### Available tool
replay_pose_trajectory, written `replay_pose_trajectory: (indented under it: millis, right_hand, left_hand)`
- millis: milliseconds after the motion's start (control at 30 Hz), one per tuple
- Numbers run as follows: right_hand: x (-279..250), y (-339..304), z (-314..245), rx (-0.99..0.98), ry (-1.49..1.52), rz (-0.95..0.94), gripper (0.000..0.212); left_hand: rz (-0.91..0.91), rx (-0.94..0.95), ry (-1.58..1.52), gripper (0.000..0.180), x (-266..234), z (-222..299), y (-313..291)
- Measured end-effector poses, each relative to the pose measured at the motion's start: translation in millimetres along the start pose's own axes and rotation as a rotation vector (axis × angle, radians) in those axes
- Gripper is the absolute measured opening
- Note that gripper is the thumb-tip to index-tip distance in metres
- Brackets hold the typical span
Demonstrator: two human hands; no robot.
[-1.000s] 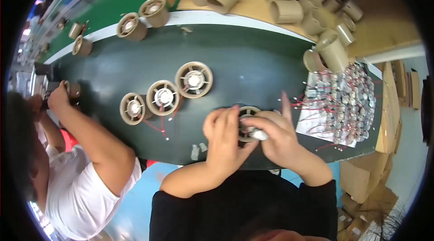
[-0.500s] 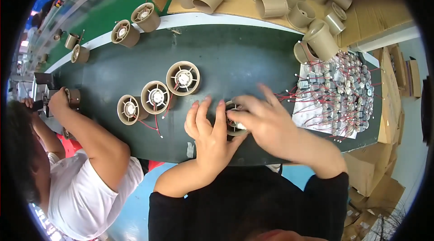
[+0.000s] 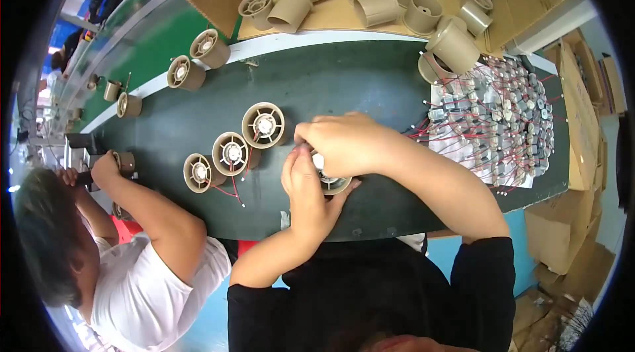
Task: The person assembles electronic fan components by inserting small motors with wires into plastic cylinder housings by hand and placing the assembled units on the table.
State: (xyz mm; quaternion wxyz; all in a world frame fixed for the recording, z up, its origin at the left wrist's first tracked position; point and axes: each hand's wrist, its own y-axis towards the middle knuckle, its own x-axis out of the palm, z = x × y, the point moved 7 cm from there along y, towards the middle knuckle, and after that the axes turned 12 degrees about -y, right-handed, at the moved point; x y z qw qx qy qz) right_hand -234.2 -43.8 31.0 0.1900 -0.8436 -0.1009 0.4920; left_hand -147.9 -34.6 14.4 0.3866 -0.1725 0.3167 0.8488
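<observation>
A round beige fan housing [image 3: 336, 187] sits before me on the dark green bench, mostly covered by my hands. My left hand [image 3: 307, 187] wraps round its left and near side, with the thumb along the near rim. Over its top reaches my right hand [image 3: 347, 144], fingers bent down and pressed together at the far left rim, near my left fingertips. What those fingers pinch is hidden. A white part [image 3: 318, 161] shows inside the housing. To the left stand three similar housings [image 3: 263, 125] with spoked tops, white centres and red wires.
Small motors with red wires [image 3: 489, 127] cover white paper at the right. Behind the bench, an open carton [image 3: 529, 1] holds many beige housings. More housings [image 3: 186, 73] line the far left edge. At the left, a co-worker [image 3: 152, 266] handles another housing.
My right hand has moved left across the housing's top, and its spread fingers have closed downward. My left fingers have drawn in closer. The whole view has shifted slightly.
</observation>
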Motion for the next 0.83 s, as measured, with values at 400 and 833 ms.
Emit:
replay_pose_trajectory:
  millis: [400,833]
  right_hand:
    - [40.3,-93.7,50.8,0.361,-0.178,0.206,0.041]
    - [13.1,-189.1,68.9,0.308,-0.143,1.002,0.048]
  left_hand:
    - [0.171,0.078,0.384,0.051,-24.8,38.1,19.5]
    - [-0.426,-0.271,-0.178,0.084,124.4,69.5,154.7]
